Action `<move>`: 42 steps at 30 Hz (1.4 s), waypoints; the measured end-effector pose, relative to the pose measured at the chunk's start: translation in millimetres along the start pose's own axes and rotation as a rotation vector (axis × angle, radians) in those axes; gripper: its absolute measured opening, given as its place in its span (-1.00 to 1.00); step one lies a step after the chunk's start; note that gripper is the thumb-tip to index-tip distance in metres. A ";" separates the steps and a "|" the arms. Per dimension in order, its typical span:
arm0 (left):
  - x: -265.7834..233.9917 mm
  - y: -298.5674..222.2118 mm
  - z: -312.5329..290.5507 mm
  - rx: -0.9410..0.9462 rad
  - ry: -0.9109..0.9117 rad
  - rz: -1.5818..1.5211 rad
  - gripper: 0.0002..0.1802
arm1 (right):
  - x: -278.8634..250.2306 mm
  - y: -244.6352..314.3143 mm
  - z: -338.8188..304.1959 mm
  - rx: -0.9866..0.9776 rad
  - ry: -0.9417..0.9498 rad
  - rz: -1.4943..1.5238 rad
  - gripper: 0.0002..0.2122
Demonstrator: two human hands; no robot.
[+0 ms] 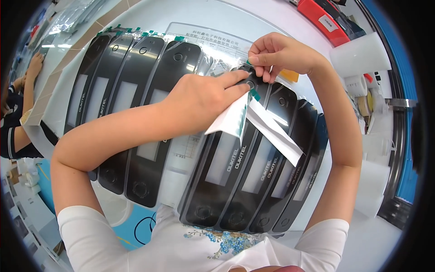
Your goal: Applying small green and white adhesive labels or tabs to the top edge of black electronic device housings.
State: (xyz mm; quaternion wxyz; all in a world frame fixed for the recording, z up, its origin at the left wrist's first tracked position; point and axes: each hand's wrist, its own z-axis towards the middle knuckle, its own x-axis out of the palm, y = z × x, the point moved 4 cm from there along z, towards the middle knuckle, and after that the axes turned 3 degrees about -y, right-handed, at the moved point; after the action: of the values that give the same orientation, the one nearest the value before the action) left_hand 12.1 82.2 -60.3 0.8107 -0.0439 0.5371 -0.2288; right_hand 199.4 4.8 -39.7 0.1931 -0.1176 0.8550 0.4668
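Observation:
Black glossy panels with a pale window and a round button (pixel 217 181) lie side by side in front of me. Small green tabs (pixel 179 39) stick out along their far edges. My left hand (pixel 204 97) is closed on a folded white paper strip with green tabs (pixel 229 119), its fingertips by the far end of one panel. Another white paper strip (pixel 276 133) lies slantwise across the panels to the right. At that same far end, my right hand (pixel 281 56) pinches at a small green tab (pixel 249 62); its fingers partly hide it.
Under the panels is a clear-covered printed sheet (pixel 213 31). A red bin (pixel 317 20) stands at the far right, with a large white roll (pixel 360 54) and smaller tape rolls (pixel 356 86) nearer. At the left edge another person's hand (pixel 35 63) rests by clear plastic bags (pixel 74 22).

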 end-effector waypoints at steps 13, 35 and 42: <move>-1.7 -2.0 2.2 0.017 -0.036 -0.015 -0.66 | -2.3 -5.5 10.1 0.062 0.113 0.046 -0.83; -4.0 -16.5 16.7 -0.488 -0.014 -0.837 -0.63 | 23.5 11.4 -93.2 -0.266 -0.127 0.223 -0.78; 10.8 -36.9 33.4 -0.055 -0.021 -0.326 -0.77 | -10.6 -30.3 -99.8 -0.099 -0.273 0.033 -0.76</move>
State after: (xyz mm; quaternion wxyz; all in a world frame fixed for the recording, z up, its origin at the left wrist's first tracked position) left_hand 33.4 39.0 -43.8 0.7669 -0.1550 0.5204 -0.3419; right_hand 198.5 -95.4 -9.0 0.2936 -0.0482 0.7986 0.5232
